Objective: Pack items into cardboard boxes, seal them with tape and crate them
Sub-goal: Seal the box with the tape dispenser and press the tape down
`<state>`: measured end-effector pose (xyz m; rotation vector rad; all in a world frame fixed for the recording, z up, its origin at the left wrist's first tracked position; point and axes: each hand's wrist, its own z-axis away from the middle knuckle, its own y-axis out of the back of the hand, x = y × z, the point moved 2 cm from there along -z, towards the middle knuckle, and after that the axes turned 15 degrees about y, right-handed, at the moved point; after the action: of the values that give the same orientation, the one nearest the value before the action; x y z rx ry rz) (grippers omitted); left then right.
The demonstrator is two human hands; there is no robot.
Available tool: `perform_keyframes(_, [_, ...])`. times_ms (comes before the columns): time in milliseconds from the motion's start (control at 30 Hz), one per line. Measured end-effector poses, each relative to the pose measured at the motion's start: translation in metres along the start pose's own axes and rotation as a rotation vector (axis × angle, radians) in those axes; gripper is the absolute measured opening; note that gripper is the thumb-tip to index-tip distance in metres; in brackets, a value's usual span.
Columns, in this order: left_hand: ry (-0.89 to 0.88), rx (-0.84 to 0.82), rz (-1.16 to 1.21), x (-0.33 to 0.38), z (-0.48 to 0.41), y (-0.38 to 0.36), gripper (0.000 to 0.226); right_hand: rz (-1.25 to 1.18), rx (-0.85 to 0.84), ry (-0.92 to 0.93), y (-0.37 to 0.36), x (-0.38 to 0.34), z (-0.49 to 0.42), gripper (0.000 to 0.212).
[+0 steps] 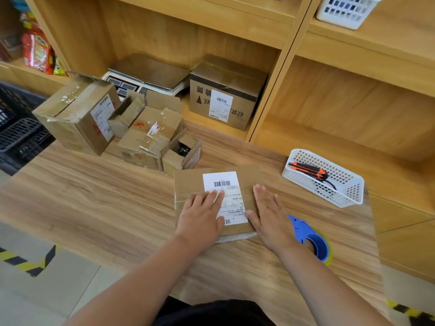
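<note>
Wooden packing table (94,208) fills most of the view, with a small cardboard box (188,182) sitting near the front edge, right in the middle. The person has both palms flat on its lid: left hand (202,215) has its fingers straight and close together, tips on the white shipping label (221,182), and right hand (270,220) lies just right of the label, fingers also straight and barely spread. Neither hand is gripping anything.

There's a tape strip across the lid, so this looks like the press-it-down part of sealing. The blue tape dispenser (313,238) lies just right of the box, beside the right wrist. Further back right, a white basket (353,189) holds an orange utility knife (308,170).

Next is probably crating, so both hands need to take the box by its sides and carry it to the black crate (18,128) at far left, past the pile of other boxes (77,114).
</note>
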<state>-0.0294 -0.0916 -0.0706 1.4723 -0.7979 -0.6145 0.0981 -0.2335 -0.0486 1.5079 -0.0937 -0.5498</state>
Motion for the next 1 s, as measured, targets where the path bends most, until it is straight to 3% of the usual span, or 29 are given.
perform_keyframes(133, [-0.001,0.021,-0.043,0.002,-0.003,0.000,0.069,0.102,-0.032,0.026,-0.010,0.007,0.000,0.091])
perform_keyframes(367, [-0.006,0.112,0.001,-0.011,0.005,-0.001,0.065,0.128,-0.020,0.017,-0.017,0.011,0.000,0.082])
perform_keyframes(667, [0.122,0.187,0.015,-0.047,0.018,0.005,0.055,0.142,-0.009,0.006,-0.022,0.012,0.000,0.086])
perform_keyframes(900, [0.261,0.174,0.018,-0.048,0.020,0.009,0.058,0.130,-0.017,-0.016,-0.016,0.006,-0.001,0.085])
perform_keyframes(1000, [0.226,0.180,-0.011,-0.039,0.014,0.011,0.056,0.202,-0.049,-0.076,-0.005,-0.005,-0.007,0.077])
